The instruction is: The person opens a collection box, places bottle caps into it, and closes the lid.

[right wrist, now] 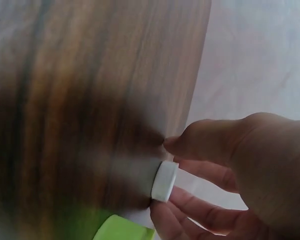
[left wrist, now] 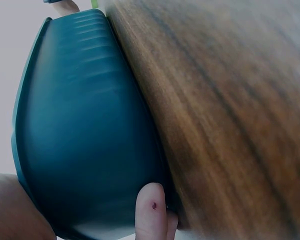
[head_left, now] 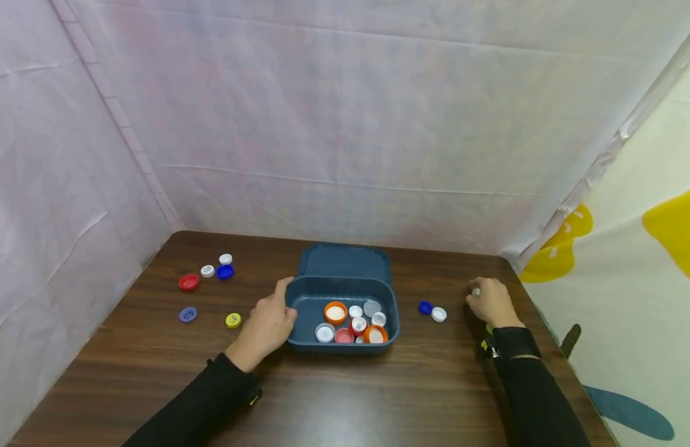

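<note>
A dark blue box [head_left: 345, 349] with its lid [head_left: 344, 264] folded back stands mid-table. Several bottle caps in white, orange, red and pink lie inside. My left hand [head_left: 265, 327] grips the box's left side, thumb near the rim; in the left wrist view a fingertip [left wrist: 151, 207] touches the wall low down. Far to the right, my right hand [head_left: 492, 303] curls its fingers round a white bottle cap [right wrist: 165, 181] at the table surface. The thumb tip appears slightly apart from that cap.
Left of the box lie a red cap [head_left: 188, 282], a yellow cap [head_left: 233, 320] and several blue and white ones. Between box and right hand are a blue cap [head_left: 425, 308] and a white cap [head_left: 439, 315]. White sheeting [head_left: 345, 124] borders the table [head_left: 345, 397].
</note>
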Demonstrator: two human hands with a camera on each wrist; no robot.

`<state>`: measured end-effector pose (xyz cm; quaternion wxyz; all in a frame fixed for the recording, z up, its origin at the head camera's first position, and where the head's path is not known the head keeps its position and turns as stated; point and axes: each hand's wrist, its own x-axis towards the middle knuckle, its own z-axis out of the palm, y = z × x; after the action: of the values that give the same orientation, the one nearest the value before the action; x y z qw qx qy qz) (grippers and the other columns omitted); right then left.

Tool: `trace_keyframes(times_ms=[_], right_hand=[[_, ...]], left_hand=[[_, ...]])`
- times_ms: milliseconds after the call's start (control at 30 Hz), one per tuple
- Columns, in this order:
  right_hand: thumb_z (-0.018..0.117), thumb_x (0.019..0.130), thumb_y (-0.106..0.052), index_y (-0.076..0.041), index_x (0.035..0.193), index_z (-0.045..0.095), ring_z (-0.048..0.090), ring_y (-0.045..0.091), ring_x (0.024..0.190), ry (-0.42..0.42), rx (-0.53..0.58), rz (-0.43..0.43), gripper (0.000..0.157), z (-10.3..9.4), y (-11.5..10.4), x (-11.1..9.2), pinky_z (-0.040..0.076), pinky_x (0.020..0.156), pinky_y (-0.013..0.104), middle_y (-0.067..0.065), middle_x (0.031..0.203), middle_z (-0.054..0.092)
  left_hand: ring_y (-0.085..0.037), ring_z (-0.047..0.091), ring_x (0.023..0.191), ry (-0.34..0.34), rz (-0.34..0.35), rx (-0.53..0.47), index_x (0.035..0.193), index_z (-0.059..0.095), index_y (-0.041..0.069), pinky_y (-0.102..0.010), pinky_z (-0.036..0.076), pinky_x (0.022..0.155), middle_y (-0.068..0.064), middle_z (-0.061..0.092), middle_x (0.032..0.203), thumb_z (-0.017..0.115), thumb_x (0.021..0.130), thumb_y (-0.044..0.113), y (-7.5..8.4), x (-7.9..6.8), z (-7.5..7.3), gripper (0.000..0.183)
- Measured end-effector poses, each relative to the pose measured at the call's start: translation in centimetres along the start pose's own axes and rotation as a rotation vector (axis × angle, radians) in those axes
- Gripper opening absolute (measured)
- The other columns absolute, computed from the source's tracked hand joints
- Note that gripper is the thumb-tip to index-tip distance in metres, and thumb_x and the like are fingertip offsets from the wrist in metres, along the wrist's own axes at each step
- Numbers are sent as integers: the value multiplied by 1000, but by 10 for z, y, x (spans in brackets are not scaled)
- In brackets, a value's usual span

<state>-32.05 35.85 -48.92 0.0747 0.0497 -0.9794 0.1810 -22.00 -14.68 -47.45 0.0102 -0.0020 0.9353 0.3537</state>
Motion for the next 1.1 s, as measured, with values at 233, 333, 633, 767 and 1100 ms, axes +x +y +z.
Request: trace_keyframes(times_ms=[233, 333, 633, 767, 1100], right_hand=[[76, 99, 0, 13, 123, 79, 74, 58, 111, 21, 3, 3, 27, 1, 2, 1, 61, 95, 69, 37, 123, 79], [77, 100, 0, 12, 121, 80, 75, 54, 105, 24, 6, 10, 25, 1, 1, 1, 61, 93, 67, 35, 120, 80], [77, 100, -1, 11, 122, 80, 76, 52, 105, 44, 28, -3, 26, 1, -8, -1, 62, 90, 65, 36, 122, 80], [76, 100, -3, 10, 125, 80, 76, 55, 113, 43, 47, -5, 28, 1, -16, -2, 62, 92, 66, 36, 128, 80], [75, 99, -1, 7, 125, 82, 66, 31, 80, 72, 89, -121, 29, -4, -51, -1, 49, 71, 40, 32, 119, 84]], left_hand=[[-20, 63, 65, -7, 15, -3, 180, 31, 12, -32, 51, 58, -8, 63, 88, 59, 114, 9, -1, -1, -1, 71], [-20, 63, 65, -13, 16, -7, 180, 31, 11, -32, 52, 58, -9, 63, 88, 59, 114, 9, -1, -1, -1, 71], [-19, 65, 68, -17, 15, -7, 180, 30, 11, -32, 54, 59, -9, 64, 91, 59, 114, 9, -1, 0, -1, 71], [-19, 65, 68, -22, 15, -12, 180, 30, 11, -32, 54, 59, -9, 64, 90, 59, 114, 9, -2, 0, -1, 72], [-20, 68, 65, -62, -20, -58, 182, 27, 16, -31, 58, 58, -10, 66, 88, 58, 116, 11, -1, 0, -4, 73]])
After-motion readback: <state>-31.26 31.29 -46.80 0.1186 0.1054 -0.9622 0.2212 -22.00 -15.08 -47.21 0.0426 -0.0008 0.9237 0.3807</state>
